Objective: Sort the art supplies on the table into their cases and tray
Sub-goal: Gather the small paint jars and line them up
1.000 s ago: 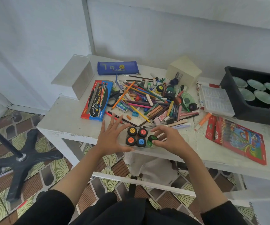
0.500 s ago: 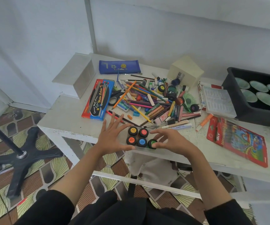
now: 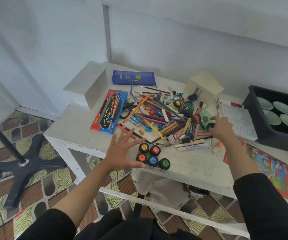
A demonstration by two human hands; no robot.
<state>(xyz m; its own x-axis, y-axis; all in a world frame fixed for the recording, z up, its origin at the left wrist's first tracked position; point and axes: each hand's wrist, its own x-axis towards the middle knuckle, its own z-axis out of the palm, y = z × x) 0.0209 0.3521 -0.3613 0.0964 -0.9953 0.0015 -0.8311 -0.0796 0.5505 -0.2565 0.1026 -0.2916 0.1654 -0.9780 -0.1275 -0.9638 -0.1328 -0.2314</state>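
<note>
Now the right hand has left the tray. A second ago its fingers were on the green pot at the tray's right end; that pot now sits in its place and the hand has gone out to the pile.

At the left, the left hand (image 3: 122,153) is as before: released, fingers spread flat over the table (image 3: 191,163), the thumb against the near-left corner of the clear tray (image 3: 165,153). It steadies the tray and grasps nothing.

The tray lies at the front edge of the table. Its long axis runs along that edge, from the left hand toward the right, a little slanted toward the person at the right end. The five paint pots (image 3: 152,161) stand upright in it, lids up, two in the far row and three in the near row. One place in the far row looks free, so I judge the tray nearly full.

Beyond it is the pile of pencils and crayons (image 3: 165,116). At its right side the right hand (image 3: 222,128) reaches to a small dark pot (image 3: 210,125). The fingers bend toward it, but I cannot tell if they already hold it.
</note>
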